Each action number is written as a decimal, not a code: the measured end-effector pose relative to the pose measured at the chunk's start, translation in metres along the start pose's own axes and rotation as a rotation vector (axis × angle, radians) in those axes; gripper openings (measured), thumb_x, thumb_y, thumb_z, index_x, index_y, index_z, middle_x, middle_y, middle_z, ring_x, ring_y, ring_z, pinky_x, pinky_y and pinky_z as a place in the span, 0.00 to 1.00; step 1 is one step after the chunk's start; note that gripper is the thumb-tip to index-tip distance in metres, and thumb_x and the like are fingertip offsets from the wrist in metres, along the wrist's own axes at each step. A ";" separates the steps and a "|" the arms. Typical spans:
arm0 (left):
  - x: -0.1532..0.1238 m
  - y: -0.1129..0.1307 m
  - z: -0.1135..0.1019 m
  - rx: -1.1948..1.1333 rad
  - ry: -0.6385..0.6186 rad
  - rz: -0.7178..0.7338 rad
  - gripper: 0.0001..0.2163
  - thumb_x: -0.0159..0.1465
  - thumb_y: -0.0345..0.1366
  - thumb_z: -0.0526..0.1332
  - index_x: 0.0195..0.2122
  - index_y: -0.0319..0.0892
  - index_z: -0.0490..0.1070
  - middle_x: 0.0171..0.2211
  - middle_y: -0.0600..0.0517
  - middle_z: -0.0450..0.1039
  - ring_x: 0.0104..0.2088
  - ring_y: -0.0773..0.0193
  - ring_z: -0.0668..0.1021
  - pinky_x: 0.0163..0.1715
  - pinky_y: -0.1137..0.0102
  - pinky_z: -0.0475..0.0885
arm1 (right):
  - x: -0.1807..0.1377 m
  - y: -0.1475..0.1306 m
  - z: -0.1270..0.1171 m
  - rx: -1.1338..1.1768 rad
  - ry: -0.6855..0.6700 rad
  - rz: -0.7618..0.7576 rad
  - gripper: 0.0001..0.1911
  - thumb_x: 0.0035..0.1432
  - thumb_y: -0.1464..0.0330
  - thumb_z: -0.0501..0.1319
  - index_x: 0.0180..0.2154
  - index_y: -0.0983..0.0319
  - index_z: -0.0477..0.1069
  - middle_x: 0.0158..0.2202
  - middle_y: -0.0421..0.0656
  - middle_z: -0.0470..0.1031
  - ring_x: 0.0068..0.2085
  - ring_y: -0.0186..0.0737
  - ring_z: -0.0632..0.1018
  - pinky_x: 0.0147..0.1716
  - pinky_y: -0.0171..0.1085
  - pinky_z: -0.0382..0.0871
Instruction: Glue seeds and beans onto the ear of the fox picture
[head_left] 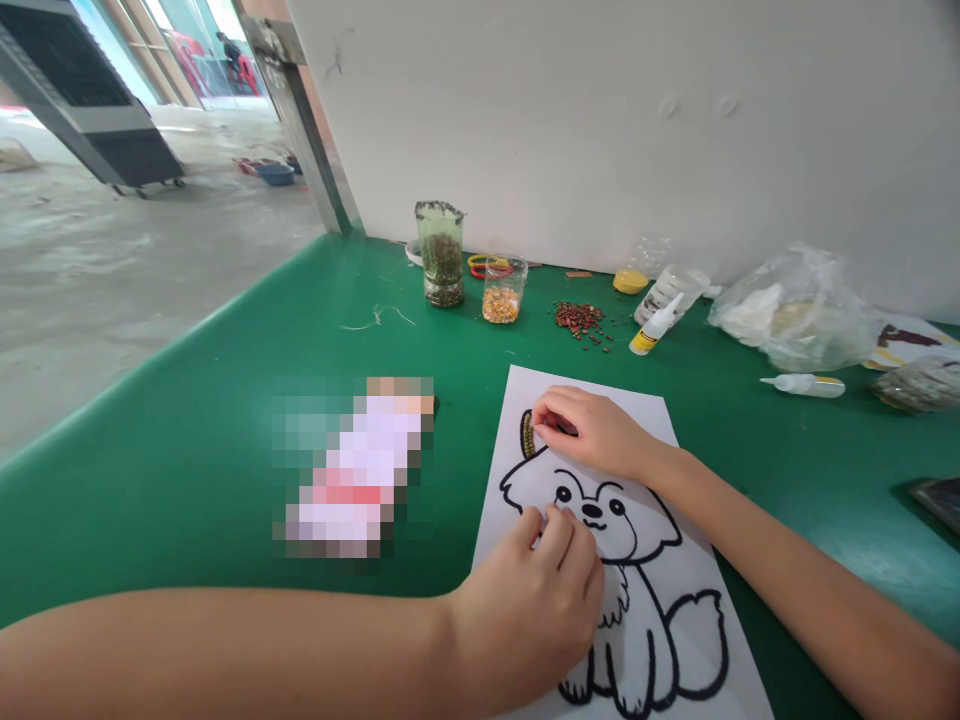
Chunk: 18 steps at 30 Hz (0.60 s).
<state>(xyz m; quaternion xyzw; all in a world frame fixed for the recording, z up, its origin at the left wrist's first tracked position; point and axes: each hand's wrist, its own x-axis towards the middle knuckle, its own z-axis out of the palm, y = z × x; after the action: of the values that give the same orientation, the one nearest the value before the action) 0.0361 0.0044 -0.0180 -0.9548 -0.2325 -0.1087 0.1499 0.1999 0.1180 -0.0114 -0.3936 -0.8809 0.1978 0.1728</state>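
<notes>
Left hand [536,605] curled low over a fox-like drawing [637,590]

Its fingers [574,560] are bent inward; whether anything is pinched cannot be told. At one ear [527,437], the right hand's [600,435] fingers are drawn close to the thumb, any hold likewise unclear. That ear is lined with yellowish-brown grains. Thick black outlines are borne by white paper [675,565], laid flat on the green surface [210,430].

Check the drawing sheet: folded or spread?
Spread. The drawing sheet lies flat on the green table, both far corners visible, no fold showing. Near edge: cannot tell, cut off by the frame.
</notes>
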 end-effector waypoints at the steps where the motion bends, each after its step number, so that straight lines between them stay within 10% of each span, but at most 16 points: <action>1: 0.000 0.000 0.000 -0.001 -0.001 0.000 0.15 0.64 0.30 0.46 0.44 0.31 0.69 0.44 0.39 0.70 0.41 0.51 0.73 0.39 0.61 0.67 | 0.000 0.000 0.000 0.000 0.001 -0.001 0.04 0.56 0.73 0.54 0.30 0.60 0.64 0.31 0.40 0.69 0.33 0.35 0.68 0.32 0.34 0.60; 18: -0.001 0.000 -0.002 -0.006 -0.007 0.004 0.15 0.64 0.31 0.46 0.44 0.30 0.68 0.44 0.39 0.70 0.41 0.51 0.73 0.40 0.61 0.67 | -0.002 0.002 0.001 0.022 0.028 0.000 0.03 0.56 0.73 0.54 0.32 0.60 0.64 0.31 0.39 0.69 0.31 0.34 0.68 0.31 0.33 0.60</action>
<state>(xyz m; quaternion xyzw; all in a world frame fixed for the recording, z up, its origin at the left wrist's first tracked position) 0.0349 0.0036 -0.0165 -0.9561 -0.2308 -0.1059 0.1464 0.2019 0.1169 -0.0137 -0.3943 -0.8763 0.2018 0.1896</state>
